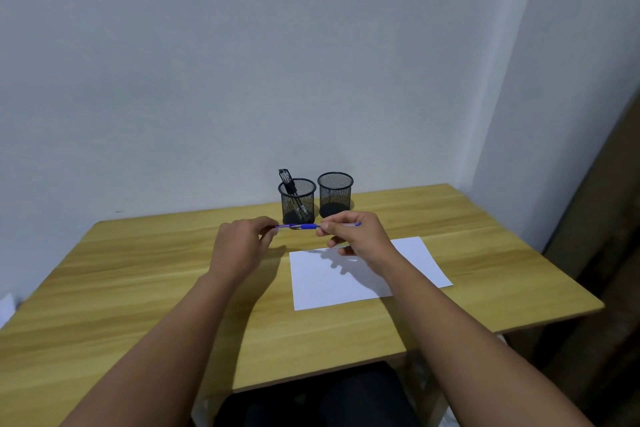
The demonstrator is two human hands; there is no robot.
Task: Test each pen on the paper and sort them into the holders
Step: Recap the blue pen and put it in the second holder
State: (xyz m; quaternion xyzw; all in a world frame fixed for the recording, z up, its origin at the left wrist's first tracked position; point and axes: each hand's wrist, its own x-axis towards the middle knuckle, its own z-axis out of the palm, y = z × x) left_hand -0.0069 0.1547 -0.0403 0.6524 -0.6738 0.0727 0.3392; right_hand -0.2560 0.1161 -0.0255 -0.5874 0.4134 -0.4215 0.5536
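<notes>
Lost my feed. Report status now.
Both hands on the blue pen: left hand pinches one end, right hand the other, above the table. Paper free. Left holder has pens, right holder empty. Nothing blocking.

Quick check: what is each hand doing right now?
Left hand: pinches one end of the blue pen.
Right hand: grips the same pen toward its other end, held level above the table.

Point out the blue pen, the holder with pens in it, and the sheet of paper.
blue pen [306, 226], head view, on its blue grip section between the hands.
left mesh holder [297, 203], head view, on its front wall.
paper [332, 284], head view, on a bare patch.
</notes>
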